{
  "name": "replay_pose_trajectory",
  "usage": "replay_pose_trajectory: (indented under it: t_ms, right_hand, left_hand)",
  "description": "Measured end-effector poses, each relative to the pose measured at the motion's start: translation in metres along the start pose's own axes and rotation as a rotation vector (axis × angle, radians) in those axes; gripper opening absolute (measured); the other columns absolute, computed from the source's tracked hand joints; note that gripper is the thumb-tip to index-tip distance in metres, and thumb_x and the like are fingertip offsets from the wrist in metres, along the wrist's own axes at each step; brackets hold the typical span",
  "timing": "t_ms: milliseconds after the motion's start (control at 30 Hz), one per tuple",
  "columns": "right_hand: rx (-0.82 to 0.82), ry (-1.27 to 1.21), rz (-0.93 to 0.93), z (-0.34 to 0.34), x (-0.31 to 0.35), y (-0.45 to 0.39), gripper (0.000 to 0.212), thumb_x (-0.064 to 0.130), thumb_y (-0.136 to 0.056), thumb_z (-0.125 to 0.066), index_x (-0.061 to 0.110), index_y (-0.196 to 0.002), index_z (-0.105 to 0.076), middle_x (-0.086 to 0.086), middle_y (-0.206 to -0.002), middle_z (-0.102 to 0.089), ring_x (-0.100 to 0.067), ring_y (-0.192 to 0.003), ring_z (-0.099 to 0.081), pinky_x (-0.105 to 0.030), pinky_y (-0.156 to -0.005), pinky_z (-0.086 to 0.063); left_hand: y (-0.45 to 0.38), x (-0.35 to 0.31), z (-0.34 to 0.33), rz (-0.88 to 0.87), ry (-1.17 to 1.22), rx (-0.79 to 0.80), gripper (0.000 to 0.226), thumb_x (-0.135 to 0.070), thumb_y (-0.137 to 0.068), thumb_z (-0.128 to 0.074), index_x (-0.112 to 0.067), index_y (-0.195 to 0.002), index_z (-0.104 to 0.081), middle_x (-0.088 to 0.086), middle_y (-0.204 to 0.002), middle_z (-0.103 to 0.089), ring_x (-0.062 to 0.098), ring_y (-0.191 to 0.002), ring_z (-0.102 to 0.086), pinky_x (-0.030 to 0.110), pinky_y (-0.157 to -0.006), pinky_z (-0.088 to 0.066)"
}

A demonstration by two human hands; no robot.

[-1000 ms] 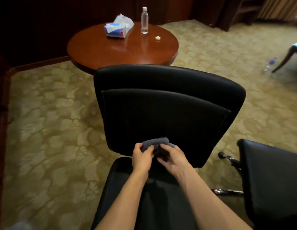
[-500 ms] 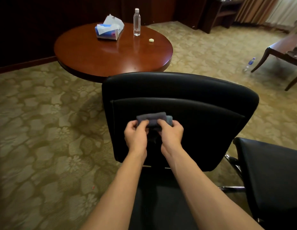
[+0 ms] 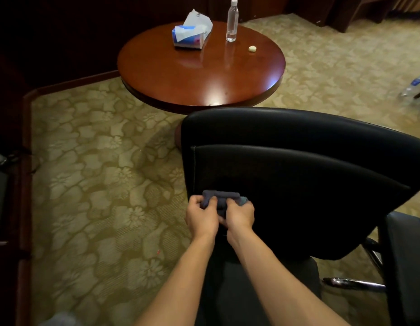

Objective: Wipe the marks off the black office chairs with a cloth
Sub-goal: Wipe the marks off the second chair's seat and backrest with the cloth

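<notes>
A black office chair [image 3: 298,184] stands right in front of me, its backrest facing me and its seat below my forearms. A folded dark grey-blue cloth [image 3: 221,199] is held up in front of the lower left part of the backrest. My left hand [image 3: 201,216] pinches the cloth's left end and my right hand [image 3: 239,216] grips its right end, the two hands close together. Whether the cloth touches the backrest cannot be told. A second black chair [image 3: 408,267] shows at the right edge.
A round brown wooden table [image 3: 199,74] stands behind the chair with a tissue pack [image 3: 191,31], a clear water bottle [image 3: 232,21] and a small pale lump [image 3: 252,48]. Patterned carpet [image 3: 98,196] lies all around. Another bottle [image 3: 414,84] lies on the floor far right.
Both hands lifted the cloth from the base of the backrest. The view then swung left, so the chair and the hands with the cloth now sit further right in view.
</notes>
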State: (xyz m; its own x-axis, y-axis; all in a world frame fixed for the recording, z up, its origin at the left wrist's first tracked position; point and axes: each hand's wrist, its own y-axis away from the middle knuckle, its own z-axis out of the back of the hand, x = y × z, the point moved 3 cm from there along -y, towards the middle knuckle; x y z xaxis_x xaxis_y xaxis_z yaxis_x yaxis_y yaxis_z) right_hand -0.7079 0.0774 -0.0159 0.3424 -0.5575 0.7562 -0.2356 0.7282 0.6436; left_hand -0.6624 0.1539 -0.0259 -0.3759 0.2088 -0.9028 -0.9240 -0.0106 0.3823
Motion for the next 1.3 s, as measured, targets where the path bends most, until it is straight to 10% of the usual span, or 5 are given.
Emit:
replay_pose_trajectory:
  t_ms: [200, 367, 1000, 1133, 1300]
  right_hand:
    - [0.021, 0.036, 0.47, -0.04, 0.07, 0.031, 0.016, 0.027, -0.087, -0.069, 0.019, -0.1, -0.063, 0.001, -0.093, -0.069, -0.013, -0.086, -0.067, -0.035, -0.081, -0.057]
    - [-0.133, 0.156, 0.598, -0.059, 0.062, 0.042, 0.012, 0.031, -0.091, -0.066, 0.025, -0.096, -0.057, 0.008, -0.091, -0.065, -0.005, -0.085, -0.065, -0.031, -0.079, -0.057]
    - [-0.411, 0.359, 0.534, -0.113, 0.019, 0.066, 0.015, 0.036, -0.092, -0.063, 0.025, -0.094, -0.053, 0.006, -0.094, -0.063, -0.007, -0.082, -0.062, -0.03, -0.074, -0.055]
    - [-0.465, 0.577, 0.535, -0.112, -0.01, 0.061, 0.017, 0.031, -0.088, -0.068, 0.023, -0.092, -0.053, 0.007, -0.097, -0.058, -0.009, -0.084, -0.058, -0.031, -0.074, -0.051]
    - [-0.506, 0.724, 0.341, -0.113, -0.053, 0.047, 0.015, 0.029, -0.087, -0.069, 0.022, -0.093, -0.057, 0.002, -0.099, -0.062, -0.016, -0.087, -0.06, -0.034, -0.073, -0.049]
  left_hand:
    - [-0.046, -0.069, 0.016, -0.256, 0.193, -0.006, 0.026, -0.054, -0.077, -0.067, -0.03, -0.087, -0.059, 0.005, -0.089, -0.071, 0.027, -0.085, -0.07, 0.046, -0.076, -0.058]
    - [-0.05, -0.074, 0.025, -0.414, 0.062, 0.079, 0.013, -0.028, -0.093, -0.066, -0.022, -0.091, -0.055, -0.007, -0.082, -0.063, 0.011, -0.077, -0.061, 0.021, -0.069, -0.047]
    - [-0.111, -0.044, 0.064, -0.26, -0.073, 0.486, 0.029, -0.024, -0.099, -0.058, -0.013, -0.126, -0.058, -0.003, -0.14, -0.048, 0.012, -0.122, -0.051, 0.026, -0.098, -0.045]
    - [-0.132, 0.002, 0.064, -0.248, -0.114, 0.771, 0.014, -0.023, -0.098, -0.058, -0.026, -0.111, -0.062, -0.008, -0.107, -0.069, 0.009, -0.1, -0.066, 0.048, -0.093, -0.054]
    - [-0.144, 0.051, 0.068, -0.322, -0.279, 0.845, 0.018, -0.023, -0.093, -0.062, -0.019, -0.11, -0.065, -0.001, -0.151, -0.044, 0.014, -0.138, -0.041, 0.035, -0.115, -0.034]
